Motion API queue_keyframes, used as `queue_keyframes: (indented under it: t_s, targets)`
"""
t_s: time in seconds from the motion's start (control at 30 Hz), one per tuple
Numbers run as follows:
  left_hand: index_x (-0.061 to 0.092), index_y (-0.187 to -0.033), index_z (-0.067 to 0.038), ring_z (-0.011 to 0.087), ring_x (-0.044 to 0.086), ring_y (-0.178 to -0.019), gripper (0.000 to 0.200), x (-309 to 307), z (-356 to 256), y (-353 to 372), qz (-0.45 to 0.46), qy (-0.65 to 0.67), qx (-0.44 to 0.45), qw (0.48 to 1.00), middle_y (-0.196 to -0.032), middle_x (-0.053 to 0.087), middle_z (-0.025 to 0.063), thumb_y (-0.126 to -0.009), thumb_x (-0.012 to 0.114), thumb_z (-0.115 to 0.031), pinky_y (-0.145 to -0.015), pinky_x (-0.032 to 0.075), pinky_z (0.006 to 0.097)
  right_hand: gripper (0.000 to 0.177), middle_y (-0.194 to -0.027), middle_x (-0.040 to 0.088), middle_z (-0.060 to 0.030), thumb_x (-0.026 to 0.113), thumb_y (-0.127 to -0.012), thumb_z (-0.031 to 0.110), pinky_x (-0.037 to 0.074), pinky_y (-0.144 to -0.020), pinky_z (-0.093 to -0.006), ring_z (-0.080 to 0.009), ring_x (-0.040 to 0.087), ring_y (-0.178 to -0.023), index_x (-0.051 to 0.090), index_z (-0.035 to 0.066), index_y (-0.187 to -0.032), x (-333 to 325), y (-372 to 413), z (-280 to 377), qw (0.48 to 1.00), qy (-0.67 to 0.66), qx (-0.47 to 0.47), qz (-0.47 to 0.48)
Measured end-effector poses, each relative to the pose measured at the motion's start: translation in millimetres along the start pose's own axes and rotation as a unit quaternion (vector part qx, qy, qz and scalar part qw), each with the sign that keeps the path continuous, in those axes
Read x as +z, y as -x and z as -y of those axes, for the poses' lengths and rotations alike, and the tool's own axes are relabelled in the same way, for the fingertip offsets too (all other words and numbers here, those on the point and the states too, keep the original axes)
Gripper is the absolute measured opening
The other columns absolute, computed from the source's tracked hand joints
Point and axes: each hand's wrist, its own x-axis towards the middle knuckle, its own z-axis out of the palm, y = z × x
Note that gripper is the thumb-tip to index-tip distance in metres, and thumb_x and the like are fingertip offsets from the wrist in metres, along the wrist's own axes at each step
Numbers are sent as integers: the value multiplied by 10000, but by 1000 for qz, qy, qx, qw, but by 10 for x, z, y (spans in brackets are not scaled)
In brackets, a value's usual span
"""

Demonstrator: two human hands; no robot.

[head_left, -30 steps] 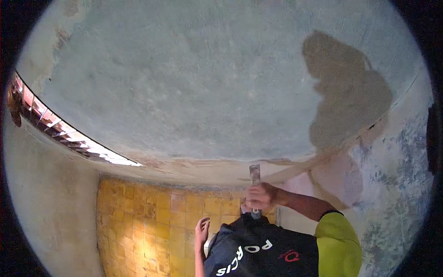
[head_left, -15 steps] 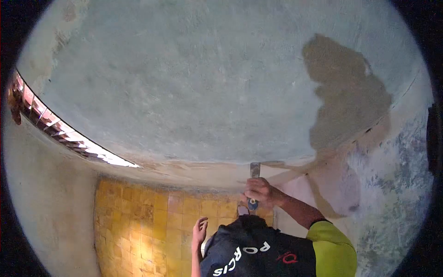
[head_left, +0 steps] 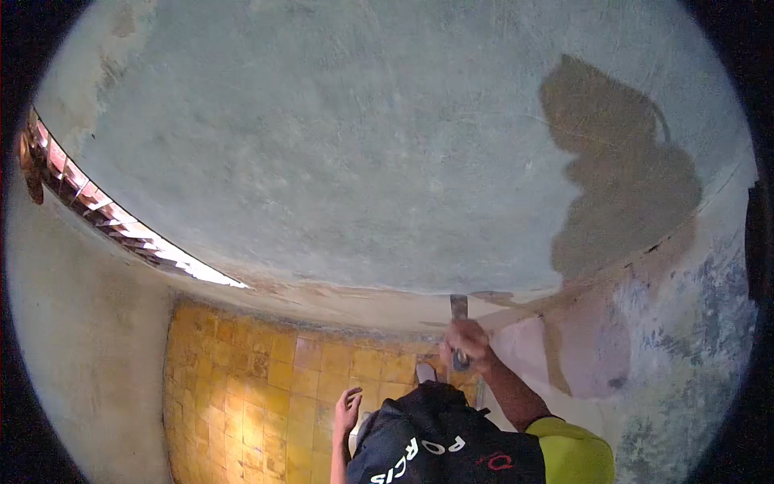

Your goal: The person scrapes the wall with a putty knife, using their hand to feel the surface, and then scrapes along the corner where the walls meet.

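Though blurred, right hand (head_left: 468, 340) fingers tight around scraper (head_left: 459, 306), left hand (head_left: 348, 402) spread, shirt (head_left: 439, 460) "PORCIS".

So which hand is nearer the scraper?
Right. The right hand holds the scraper by its handle; the left hand is open, lower left, apart from it.

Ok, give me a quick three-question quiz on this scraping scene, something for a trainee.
1. True or false: the left hand grips the scraper.
2. Which surface shows behind the left hand? A) yellow tiles B) wooden boards C) wallpaper
3. Fill in: the sleeve on the arm that holds the scraper is ___.

Key: 1 false, the right hand grips it and the left hand's fingers are open. 2 A. 3 yellow-green.
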Motion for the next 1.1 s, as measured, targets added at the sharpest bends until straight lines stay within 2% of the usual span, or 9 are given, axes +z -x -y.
queue_keyframes:
  t_s: [0.13, 0.3, 0.43, 0.57, 0.67, 0.77, 0.87, 0.97, 1.1]
  targets:
    - [561, -1228, -13, 200, 612, -1075, 294, 56, -42, 10, 19, -2, 5, 1000, -1214, 626, 98, -952, 561, -114, -907, 480, 317, 103, -733, 547, -115, 601, -828, 42, 455, -566, -400, -290, 571, -628, 559, -13, -752, 6, -336, 155, 987, 127, -96, 24]
    - [592, -1205, -41, 229, 597, -1106, 279, 22, 74, -23, 11, 1, 7, 1000, -1209, 628, 89, -948, 576, -148, -916, 488, 360, 113, -719, 514, -109, 655, -767, 46, 454, -613, -394, -290, 574, -681, 556, -5, -750, 77, 213, -180, 984, -80, 149, 57]
    - [589, -1205, -31, 221, 599, -1098, 281, -27, 173, 62, 16, 22, 7, 1000, -1204, 631, 91, -949, 573, -144, -917, 486, 343, 106, -704, 508, -112, 641, -765, 40, 447, -608, -387, -294, 569, -669, 547, -10, -758, 172, -267, 156, 976, 195, -41, 91]
    - [582, -1211, -30, 213, 601, -1089, 283, -114, 166, 95, 25, 9, 13, 1000, -1202, 632, 91, -948, 571, -133, -918, 482, 328, 141, -736, 517, -129, 662, -788, 63, 473, -645, -408, -313, 563, -690, 543, 4, -833, 485, -86, 321, 965, 86, 246, 44]
    - [581, -1211, -33, 205, 602, -1084, 281, -256, 200, 190, 24, 24, 17, 999, -1204, 632, 88, -945, 570, -120, -916, 481, 326, 253, -940, 551, -181, 652, -868, 208, 443, -794, -416, -356, 559, -943, 559, -2, -976, 672, 234, 363, 961, -16, 276, 17]
    - [583, -1202, -33, 198, 611, -1074, 268, -387, 349, 227, 39, 31, 23, 998, -1188, 640, 86, -945, 565, -106, -904, 485, 326, 340, -1063, 541, -188, 655, -881, 273, 403, -908, -412, -308, 512, -1088, 552, -5, -1048, 933, 597, 497, 926, 57, 370, 45]
    - [582, -1199, -32, 195, 619, -1063, 263, -531, 385, 236, 53, 13, 23, 998, -1171, 646, 86, -945, 561, -95, -893, 489, 324, 365, -1078, 558, -169, 710, -849, 259, 450, -877, -390, -262, 567, -1007, 555, 0, -1055, 1048, 796, 558, 920, 271, 269, 88]
    - [581, -1197, -32, 196, 626, -1057, 259, -663, 324, 289, 68, 9, 23, 997, -1161, 650, 88, -946, 554, -87, -888, 491, 325, 304, -1050, 581, -169, 740, -818, 165, 494, -773, -340, -211, 608, -886, 548, 8, -994, 985, 546, 997, 871, 81, 478, -81]
    - [579, -1199, -34, 202, 627, -1063, 258, -862, 379, 282, 85, -3, 34, 996, -1175, 644, 89, -948, 539, -73, -894, 490, 328, 245, -986, 625, -118, 711, -827, 129, 513, -704, -310, -201, 645, -812, 544, 11, -964, 777, 397, 1286, 886, 242, 288, -271]
